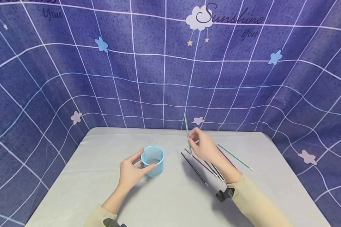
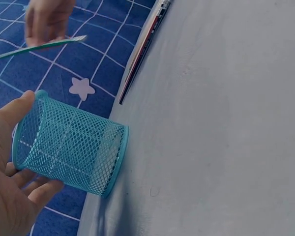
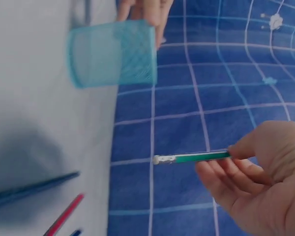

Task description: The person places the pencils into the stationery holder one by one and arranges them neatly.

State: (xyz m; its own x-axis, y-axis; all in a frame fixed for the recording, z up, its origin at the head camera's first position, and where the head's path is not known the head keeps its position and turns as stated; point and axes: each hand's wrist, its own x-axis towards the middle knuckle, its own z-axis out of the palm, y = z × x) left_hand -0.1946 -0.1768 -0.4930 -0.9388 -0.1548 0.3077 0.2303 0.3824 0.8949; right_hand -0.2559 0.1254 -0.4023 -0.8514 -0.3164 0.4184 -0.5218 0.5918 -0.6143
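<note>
1. A light-blue mesh cup is upright over the table, its mouth facing up and its bottom visible through the opening; whether its base touches the table I cannot tell.
2. The left hand grips the cup from its left side, thumb across the near rim, fingers round the far side.
3. The right hand pinches a green pencil between thumb and fingers, raised above the table, to the right of the cup and apart from it.
4. Below and beside the right hand lie a black pencil, a red pencil, further dark pencils and another green pencil; the right forearm hides parts of this group.
5. A blue grid-patterned cloth hangs behind the table.
6. The held pencil's long axis is steep, its upper end leaning slightly left; its white eraser end points down toward the table.
</note>
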